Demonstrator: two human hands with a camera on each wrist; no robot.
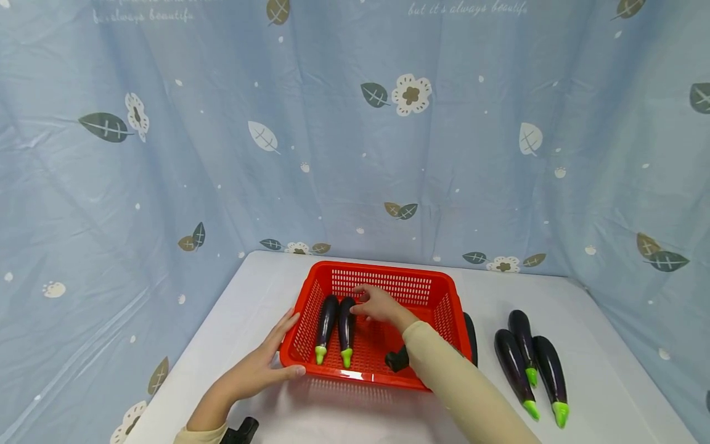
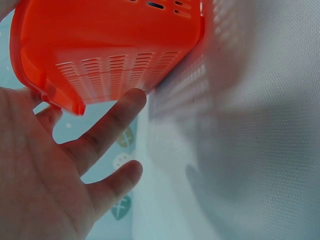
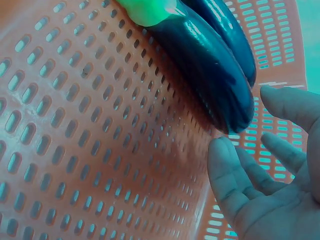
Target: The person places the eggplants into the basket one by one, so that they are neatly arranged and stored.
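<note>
Two dark purple eggplants lie side by side in the left part of a red plastic basket (image 1: 366, 374): a left eggplant (image 1: 327, 317) and a right eggplant (image 1: 346, 327), green stem ends toward the front. My right hand (image 1: 379, 306) is inside the basket by the far end of the right eggplant. In the right wrist view, its fingers are spread beside that eggplant (image 3: 210, 65) and hold nothing. My left hand (image 1: 257, 370) rests against the basket's left front corner. Its fingers (image 2: 107, 130) are extended and splayed along the outside, below the rim.
Three more eggplants (image 1: 513, 364) lie grouped on the white table (image 1: 599, 370) to the right. A dark rounded object (image 1: 471, 339), partly hidden, sits against the basket's right side. Behind the table hangs a blue patterned curtain (image 1: 333, 154).
</note>
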